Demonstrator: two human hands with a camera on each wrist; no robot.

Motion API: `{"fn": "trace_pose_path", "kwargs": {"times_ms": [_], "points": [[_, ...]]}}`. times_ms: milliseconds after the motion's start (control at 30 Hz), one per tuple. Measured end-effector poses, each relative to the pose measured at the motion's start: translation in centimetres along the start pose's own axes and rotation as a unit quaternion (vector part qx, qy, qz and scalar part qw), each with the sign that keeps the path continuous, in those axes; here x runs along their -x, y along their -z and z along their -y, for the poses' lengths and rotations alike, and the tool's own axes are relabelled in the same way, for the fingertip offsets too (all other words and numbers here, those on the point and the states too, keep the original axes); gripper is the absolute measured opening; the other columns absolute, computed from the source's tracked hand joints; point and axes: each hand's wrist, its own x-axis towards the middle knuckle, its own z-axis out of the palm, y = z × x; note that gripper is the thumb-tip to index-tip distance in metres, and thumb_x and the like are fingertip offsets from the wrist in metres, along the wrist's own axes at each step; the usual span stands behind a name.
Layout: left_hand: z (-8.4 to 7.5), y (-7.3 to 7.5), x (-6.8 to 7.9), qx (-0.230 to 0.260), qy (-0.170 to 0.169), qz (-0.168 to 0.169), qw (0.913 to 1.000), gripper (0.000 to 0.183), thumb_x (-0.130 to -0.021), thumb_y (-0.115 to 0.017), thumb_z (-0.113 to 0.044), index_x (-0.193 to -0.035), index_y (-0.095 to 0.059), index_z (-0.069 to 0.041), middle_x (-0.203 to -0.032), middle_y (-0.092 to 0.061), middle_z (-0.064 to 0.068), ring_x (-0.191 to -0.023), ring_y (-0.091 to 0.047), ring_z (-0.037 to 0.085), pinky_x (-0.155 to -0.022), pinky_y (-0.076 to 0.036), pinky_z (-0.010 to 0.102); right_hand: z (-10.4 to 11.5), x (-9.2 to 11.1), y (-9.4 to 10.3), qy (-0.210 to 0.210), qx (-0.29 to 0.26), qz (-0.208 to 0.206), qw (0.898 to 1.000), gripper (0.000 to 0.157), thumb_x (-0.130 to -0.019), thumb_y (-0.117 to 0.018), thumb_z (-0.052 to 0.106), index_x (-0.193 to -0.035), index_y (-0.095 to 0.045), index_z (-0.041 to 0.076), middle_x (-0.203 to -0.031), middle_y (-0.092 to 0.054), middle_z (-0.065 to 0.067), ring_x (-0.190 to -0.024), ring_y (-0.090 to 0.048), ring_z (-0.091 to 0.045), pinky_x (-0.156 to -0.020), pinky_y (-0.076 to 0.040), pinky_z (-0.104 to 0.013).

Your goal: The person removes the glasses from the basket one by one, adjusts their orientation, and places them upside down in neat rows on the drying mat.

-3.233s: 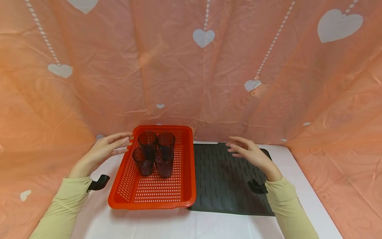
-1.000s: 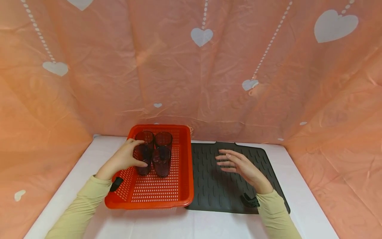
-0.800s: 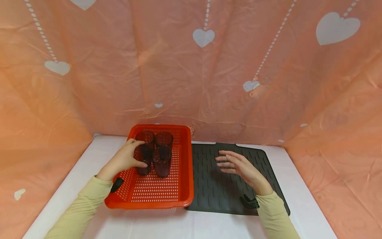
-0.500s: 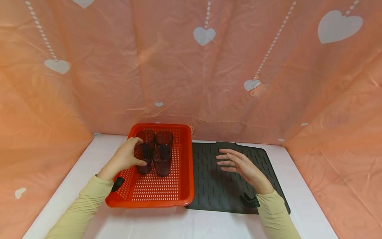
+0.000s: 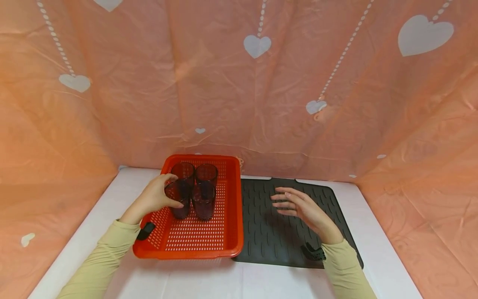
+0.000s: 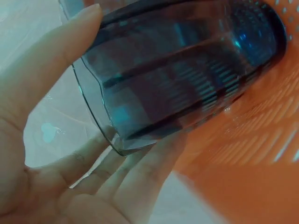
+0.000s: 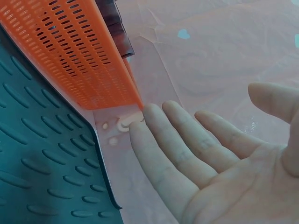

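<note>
In the head view, my left hand (image 5: 154, 195) reaches over the left side of a red plastic basket (image 5: 198, 254) and grips the near-left dark purple drinking glass (image 5: 178, 190) by its upper part. The left wrist view has thumb and fingers on opposite sides of this glass (image 6: 173, 70), close to its clear rim, with its base toward the basket floor. Three similar glasses stand close by: one to the right (image 5: 204, 203) and two behind (image 5: 206, 172). My right hand (image 5: 304, 209) hovers over a dark ribbed mat (image 5: 261, 236), its fingers extended and holding nothing.
The mat lies directly right of the basket, on a white-covered table (image 5: 194, 282). A peach curtain (image 5: 224, 95) with white hearts encloses the back and both sides. The front part of the basket floor (image 5: 196, 238) is perforated and bare.
My left hand has moved from outside the basket's left side onto the near-left glass, which has just shifted slightly left. My right hand has come slightly nearer since the earliest frame.
</note>
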Motion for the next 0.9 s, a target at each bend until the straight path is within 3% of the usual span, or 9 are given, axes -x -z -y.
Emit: {"fn": "trace_pose_path", "kwargs": {"times_ms": [267,367,500,700,900], "points": [[0.3,0.5,0.4,0.072,0.025,0.040,0.9963,0.086,-0.065,-0.090,-0.019,-0.133,-0.044,0.007,-0.132,-0.045,0.032,-0.116,-0.046,0.046,-0.090,-0.045,0.054,-0.2,0.0,-0.1,-0.006,-0.008,-0.005,1.000,0.049,-0.104,-0.040,0.030,-0.144,-0.037,0.001,-0.136,-0.047,-0.026,-0.119,-0.052,-0.036,-0.096,-0.046,-0.046],[0.4,0.8,0.3,0.105,0.025,0.065,0.9920,0.085,-0.067,-0.088,-0.013,-0.135,-0.042,0.008,-0.136,-0.040,0.033,-0.124,-0.037,0.051,-0.097,-0.039,0.058,-0.1,-0.1,-0.1,-0.004,-0.009,-0.005,1.000,0.048,-0.105,-0.040,0.029,-0.144,-0.037,0.001,-0.136,-0.047,-0.026,-0.119,-0.052,-0.036,-0.095,-0.046,-0.046],[0.5,1.1,0.3,0.114,0.039,0.080,0.9896,0.086,-0.068,-0.088,-0.012,-0.137,-0.040,0.007,-0.138,-0.036,0.035,-0.125,-0.035,0.054,-0.099,-0.037,0.059,-0.1,-0.1,-0.1,-0.001,-0.009,-0.002,1.000,0.048,-0.105,-0.040,0.028,-0.144,-0.037,0.000,-0.136,-0.047,-0.026,-0.119,-0.052,-0.037,-0.095,-0.046,-0.046],[0.6,1.1,0.4,0.111,0.065,0.068,0.9893,0.086,-0.066,-0.089,-0.016,-0.137,-0.044,0.005,-0.138,-0.038,0.035,-0.124,-0.038,0.053,-0.095,-0.042,0.056,0.0,-0.2,-0.1,-0.003,-0.013,0.002,1.000,0.049,-0.105,-0.040,0.030,-0.144,-0.036,0.000,-0.136,-0.047,-0.026,-0.120,-0.051,-0.038,-0.096,-0.046,-0.046],[0.0,0.9,0.4,0.049,0.062,0.033,0.9963,0.085,-0.063,-0.091,-0.026,-0.130,-0.049,0.005,-0.128,-0.049,0.032,-0.116,-0.046,0.047,-0.090,-0.044,0.056,0.2,-0.2,-0.1,-0.002,-0.014,0.002,1.000,0.049,-0.105,-0.038,0.031,-0.144,-0.036,0.000,-0.136,-0.047,-0.026,-0.122,-0.049,-0.039,-0.097,-0.045,-0.044]]}}
